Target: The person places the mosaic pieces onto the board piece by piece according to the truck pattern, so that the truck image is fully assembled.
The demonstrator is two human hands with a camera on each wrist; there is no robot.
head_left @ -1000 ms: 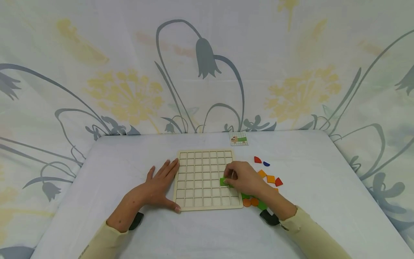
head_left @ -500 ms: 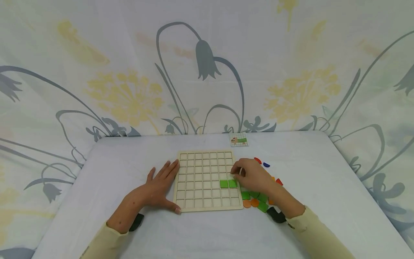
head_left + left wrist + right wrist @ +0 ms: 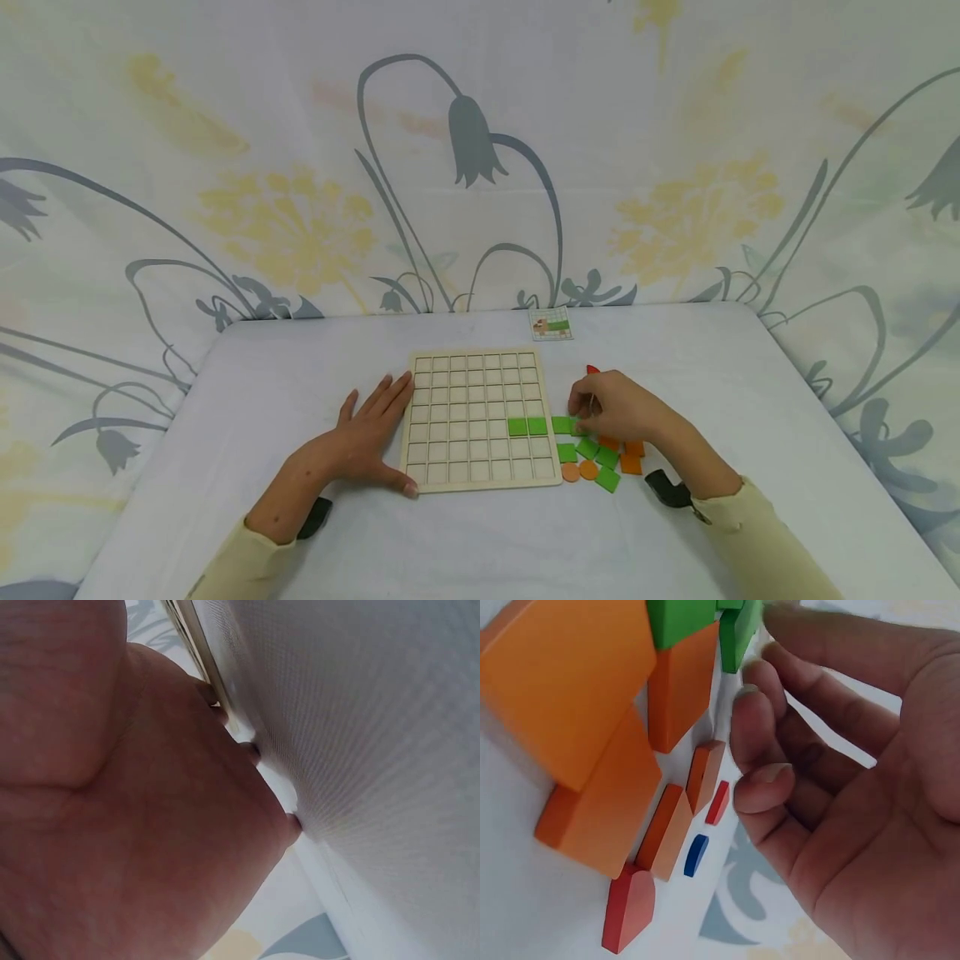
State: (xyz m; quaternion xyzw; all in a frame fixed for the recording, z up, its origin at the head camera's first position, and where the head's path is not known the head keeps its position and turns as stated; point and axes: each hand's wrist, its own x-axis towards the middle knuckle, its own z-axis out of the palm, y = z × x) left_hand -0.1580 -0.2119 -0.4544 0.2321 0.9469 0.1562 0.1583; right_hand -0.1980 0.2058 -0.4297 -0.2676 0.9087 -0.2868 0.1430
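Observation:
On the left border of a pale wooden grid board (image 3: 450, 433) rests my left hand (image 3: 360, 437), fingers spread and thumb at the near corner. In the left wrist view, its palm (image 3: 150, 810) hides much of the board. Two green square tiles (image 3: 527, 427) lie side by side in the grid at the right. Right of the board, my right hand (image 3: 618, 410) has its fingertips at a green tile (image 3: 577, 427), beside another green tile (image 3: 562, 425). In the right wrist view, the thumb is by a green tile (image 3: 737, 637); whether it is pinched is hidden.
Several green tiles (image 3: 587, 448), orange round pieces (image 3: 571, 472) and orange squares (image 3: 632, 463) lie right of the board. A blue piece (image 3: 697, 855) and a red piece (image 3: 628, 909) lie beyond the orange ones. A small picture card (image 3: 551, 324) sits at the back of the white-covered table (image 3: 315, 350).
My right hand has let go of a green tile in the grid, leaving it beside another, and moved right off the board to the loose pieces. The left hand stays put.

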